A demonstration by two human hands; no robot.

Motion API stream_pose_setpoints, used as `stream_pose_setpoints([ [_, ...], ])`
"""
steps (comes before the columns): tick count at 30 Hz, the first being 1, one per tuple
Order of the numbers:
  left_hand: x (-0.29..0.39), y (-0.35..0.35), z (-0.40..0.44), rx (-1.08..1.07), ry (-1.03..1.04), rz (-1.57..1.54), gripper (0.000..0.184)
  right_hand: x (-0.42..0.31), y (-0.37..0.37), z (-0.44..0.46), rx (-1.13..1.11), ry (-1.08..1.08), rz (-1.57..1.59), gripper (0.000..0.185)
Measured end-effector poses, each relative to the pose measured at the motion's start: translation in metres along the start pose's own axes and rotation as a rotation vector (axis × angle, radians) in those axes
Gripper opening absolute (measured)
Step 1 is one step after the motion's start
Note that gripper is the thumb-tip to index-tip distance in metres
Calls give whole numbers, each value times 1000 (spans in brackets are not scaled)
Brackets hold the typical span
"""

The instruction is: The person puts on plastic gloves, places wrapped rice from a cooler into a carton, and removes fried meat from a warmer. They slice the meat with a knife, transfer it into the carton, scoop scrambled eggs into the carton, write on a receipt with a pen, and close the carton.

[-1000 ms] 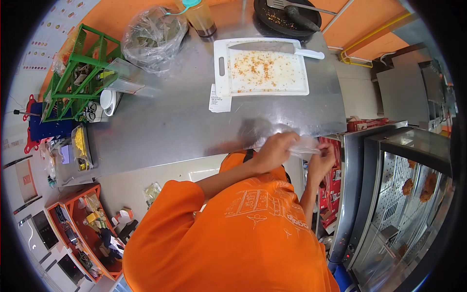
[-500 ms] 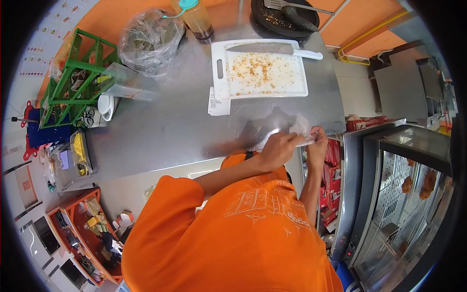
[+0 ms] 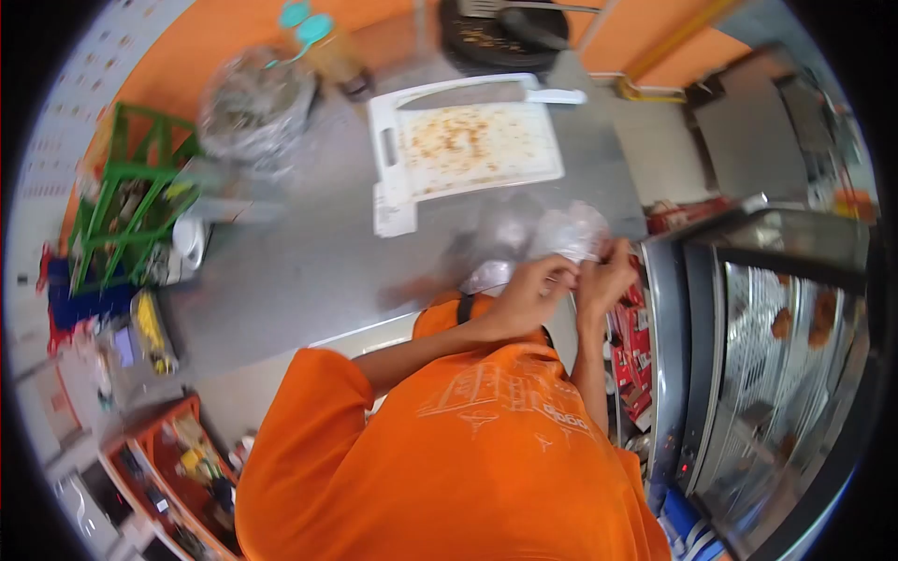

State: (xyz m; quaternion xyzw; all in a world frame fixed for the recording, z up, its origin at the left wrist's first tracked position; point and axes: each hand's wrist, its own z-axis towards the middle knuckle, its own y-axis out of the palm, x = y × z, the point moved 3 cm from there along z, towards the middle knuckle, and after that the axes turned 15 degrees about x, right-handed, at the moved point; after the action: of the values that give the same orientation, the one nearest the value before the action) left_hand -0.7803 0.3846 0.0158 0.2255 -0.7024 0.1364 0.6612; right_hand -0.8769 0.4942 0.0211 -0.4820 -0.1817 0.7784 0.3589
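Note:
A clear, crinkled plastic bag [image 3: 569, 232] is held above the right front part of the steel table. My left hand [image 3: 533, 294] has its fingers closed at the bag's lower edge. My right hand [image 3: 606, 280] pinches the same bag from the other side, close to the left. Both hands are slightly smeared by motion, and whatever the bag may contain is too blurred to tell. Beyond them lies a white cutting board [image 3: 477, 140] scattered with brown crumbs. A large knife [image 3: 468, 95] rests along its far edge, its white handle past the right corner.
A paper receipt [image 3: 395, 213] lies by the board's near left corner. Farther back are a stone mortar [image 3: 496, 42], a teal-capped bottle [image 3: 337, 61] and a big plastic bag [image 3: 253, 107]. A green rack [image 3: 122, 201] stands left; a glass display case [image 3: 776, 346] stands right.
The view has shifted, so the table things sit farther left. The bag now stands up more fully above my hands, and my two hands are closer together.

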Motion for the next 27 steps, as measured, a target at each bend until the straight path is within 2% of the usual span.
stream_pose_setpoints([
  [1, -14, 7, 4, -17, -125, -131, 11, -5, -9, 2, -3, 7, 10, 26],
  [2, -17, 8, 13, 17, -109, -220, 19, -15, -18, 3, -75, -51, 22, 20],
  [4, -19, 11, 26, 103, -336, -449, 31, -27, -24, -6, -181, -145, 85, 12],
  [8, -35, 9, 32, 135, -559, -586, 43, -27, -18, -39, -251, -182, 75, 13],
  [10, -69, 4, 35, -23, -629, -698, 47, -21, -18, -48, -361, -185, -118, 18],
  [11, -58, 9, 37, -134, -641, -697, 48, -20, -22, -52, -425, -158, -251, 21],
  [12, -44, 19, 34, -249, -659, -696, 48, -23, -32, -49, -221, -136, -198, 22],
  [13, -43, 27, 27, -235, -700, -707, 49, -25, -40, -44, -11, -139, -154, 25],
  [14, -44, 31, 21, -206, -741, -706, 49, -25, -49, -38, 72, -178, -158, 24],
  [15, -53, 36, 16, -294, -763, -671, 49, -25, -59, -39, 142, -227, -155, 23],
  [19, -86, 64, 17, -585, -829, -430, 40, 9, -70, -70, 183, -42, -237, 20],
  [20, -76, 78, 6, -498, -862, -374, 42, 16, -87, -84, 207, 9, -249, 20],
  [23, -82, 116, 4, -546, -854, -431, 51, 34, -126, -115, 194, 115, -219, 20],
  [26, -85, 145, -21, -1025, -811, -609, 46, 65, -163, -128, 271, 149, -172, 20],
  [27, -87, 156, -31, -953, -794, -518, 44, 76, -174, -130, 316, 149, -161, 20],
])
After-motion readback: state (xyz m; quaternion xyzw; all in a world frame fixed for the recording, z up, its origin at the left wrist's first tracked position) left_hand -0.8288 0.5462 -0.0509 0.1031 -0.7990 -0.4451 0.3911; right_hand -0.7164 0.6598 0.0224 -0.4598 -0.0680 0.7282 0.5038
